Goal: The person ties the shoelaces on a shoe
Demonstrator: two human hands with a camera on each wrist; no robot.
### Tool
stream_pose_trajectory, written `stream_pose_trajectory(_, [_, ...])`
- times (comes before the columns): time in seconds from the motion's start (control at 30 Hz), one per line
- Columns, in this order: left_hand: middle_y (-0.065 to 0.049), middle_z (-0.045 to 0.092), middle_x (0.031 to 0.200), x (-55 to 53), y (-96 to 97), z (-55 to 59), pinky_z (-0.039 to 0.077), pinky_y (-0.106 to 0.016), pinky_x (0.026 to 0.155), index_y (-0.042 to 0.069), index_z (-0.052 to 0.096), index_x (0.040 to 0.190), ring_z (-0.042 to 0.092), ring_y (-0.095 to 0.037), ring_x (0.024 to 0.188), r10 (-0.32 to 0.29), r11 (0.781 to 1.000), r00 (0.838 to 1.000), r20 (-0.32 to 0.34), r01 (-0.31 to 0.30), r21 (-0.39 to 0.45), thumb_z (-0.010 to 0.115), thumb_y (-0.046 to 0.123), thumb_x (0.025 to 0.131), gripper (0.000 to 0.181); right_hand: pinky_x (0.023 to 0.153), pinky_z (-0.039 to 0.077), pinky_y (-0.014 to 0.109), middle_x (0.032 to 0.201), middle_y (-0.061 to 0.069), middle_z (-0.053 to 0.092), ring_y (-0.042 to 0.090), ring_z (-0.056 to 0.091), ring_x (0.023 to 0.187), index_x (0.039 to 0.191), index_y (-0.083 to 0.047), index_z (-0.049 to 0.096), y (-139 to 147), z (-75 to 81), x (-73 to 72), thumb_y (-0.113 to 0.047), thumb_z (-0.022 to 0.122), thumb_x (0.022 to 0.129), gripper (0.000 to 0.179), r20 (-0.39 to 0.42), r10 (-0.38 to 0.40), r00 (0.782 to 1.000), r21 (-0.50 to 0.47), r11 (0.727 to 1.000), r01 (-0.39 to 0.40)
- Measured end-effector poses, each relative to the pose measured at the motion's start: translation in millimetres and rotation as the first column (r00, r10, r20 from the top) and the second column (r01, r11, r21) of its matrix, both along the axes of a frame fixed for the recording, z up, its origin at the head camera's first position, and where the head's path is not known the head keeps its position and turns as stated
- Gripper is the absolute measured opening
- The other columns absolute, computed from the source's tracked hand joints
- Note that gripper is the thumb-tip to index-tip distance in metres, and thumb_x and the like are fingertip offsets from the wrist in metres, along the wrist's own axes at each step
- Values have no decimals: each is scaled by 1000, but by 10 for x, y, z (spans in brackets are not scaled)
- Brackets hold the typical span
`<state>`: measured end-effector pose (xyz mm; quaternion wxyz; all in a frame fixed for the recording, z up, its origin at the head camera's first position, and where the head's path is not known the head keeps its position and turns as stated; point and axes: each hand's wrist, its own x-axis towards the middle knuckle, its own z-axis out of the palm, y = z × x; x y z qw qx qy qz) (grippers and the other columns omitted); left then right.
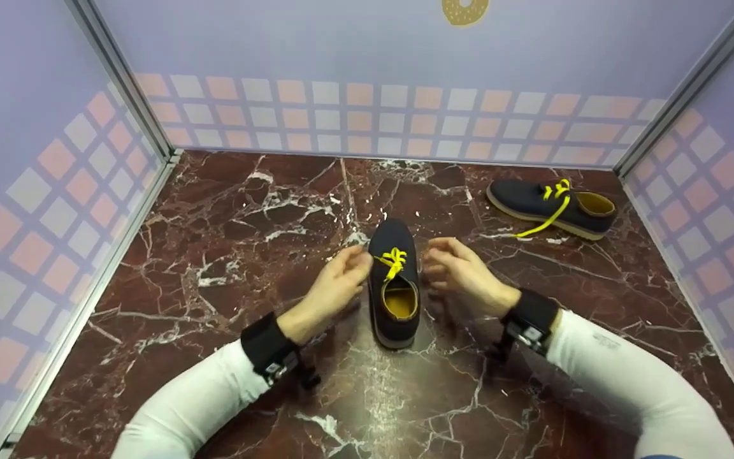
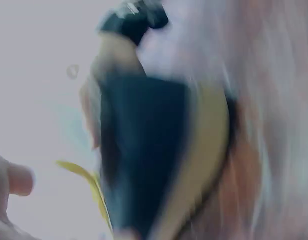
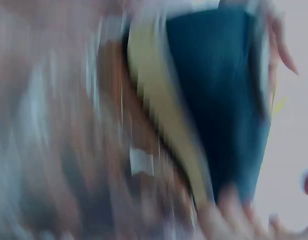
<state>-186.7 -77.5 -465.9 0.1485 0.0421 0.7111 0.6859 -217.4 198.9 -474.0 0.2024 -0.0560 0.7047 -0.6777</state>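
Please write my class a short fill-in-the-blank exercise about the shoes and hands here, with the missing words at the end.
1. The near shoe stands in the gap ____ the left hand and the right hand.
2. Its laces are ____ in colour.
3. The far shoe points its toe toward the head view's ____ edge.

Missing words: between; yellow; left.

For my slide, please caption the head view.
Left hand and right hand flank a dark lace-up shoe; a matching shoe, yellow lace trailing, rests farther back, to the right.
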Motion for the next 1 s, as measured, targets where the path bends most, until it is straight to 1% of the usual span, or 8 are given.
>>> stream_pose_trajectory(0.03, [-29, 35, 180, 49, 16, 40, 38, -63, 136, -6, 28, 173, 39, -44, 168, -7, 999, 999, 42, 5, 46, 45, 34, 122, 68, 118, 57, 56, 153, 26, 58, 36, 66, 136, 159, 3, 40, -17, 19, 74, -33, 55, 118, 57, 47, -17, 999, -58, 998, 19])
stream_pose_trajectory(0.1, [-24, 12, 189, 128, 55, 101, 19, -65, 143, -3, 12, 178, 16, -42, 177, -27, 991, 994, 105, 13, 136, 31, 46, 123, 77, 134, 38, 69, 176, 29, 38, 46, 48, 160, 172, -3, 28, -46, 55, 202, -52, 47, 118, 75, 85, 1, 996, -65, 998, 4])
stream_pose_trajectory(0.17, [-18, 3, 191, 183, 99, 129, 7, -62, 145, 1, 5, 179, 5, -38, 179, -52, 981, 988, 148, 23, 191, 21, 55, 121, 81, 139, 22, 73, 186, 27, 20, 51, 28, 171, 178, -5, 18, -109, 83, 300, -61, 37, 118, 83, 122, 42, 992, -67, 997, -33])
stream_pose_trajectory(0.23, [-16, 0, 191, 214, 145, 124, 3, -60, 145, 3, 3, 180, 2, -36, 179, -71, 979, 983, 172, 35, 202, 16, 60, 119, 84, 140, 15, 72, 189, 24, 10, 51, 15, 174, 179, -3, 10, -222, 132, 391, -62, 27, 119, 86, 135, 63, 989, -41, 997, -58])
stream_pose_trajectory(0.3, [-16, -1, 191, 232, 191, 110, 1, -59, 145, 4, 1, 180, 0, -35, 180, -75, 978, 979, 192, 35, 205, 14, 63, 118, 87, 141, 14, 71, 190, 22, 9, 49, 11, 176, 180, -3, 9, -304, 125, 421, -57, 20, 121, 81, 137, 71, 988, -57, 996, -63])
stream_pose_trajectory(0.47, [-14, -3, 192, 230, 277, 63, 1, -58, 146, 5, 0, 180, -4, -32, 180, -41, 978, 976, 214, -5, 211, 16, 68, 117, 91, 143, 14, 68, 190, 22, 9, 47, 8, 177, 179, 0, 8, -418, 112, 451, -50, 16, 122, 76, 147, 22, 989, -82, 997, -10])
stream_pose_trajectory(0.77, [-8, 15, 191, 228, 354, -10, -1, -49, 147, 10, 25, 179, 8, -26, 179, -77, 967, 979, 187, 27, 254, 13, 61, 119, 80, 144, 13, 65, 191, 22, 0, 49, 5, 177, 179, 1, -3, -455, 100, 438, -51, 15, 122, 79, 161, 29, 987, -82, 997, -16])
stream_pose_trajectory(1.0, [-7, 7, 192, 174, 380, -4, 0, -48, 147, 10, 21, 180, 3, -25, 180, -50, 968, 979, 196, -1, 251, 18, 65, 118, 83, 145, 11, 62, 190, 22, -4, 49, 3, 177, 178, 2, -8, -479, 85, 378, -53, 16, 121, 83, 197, 13, 980, -106, 994, 8])
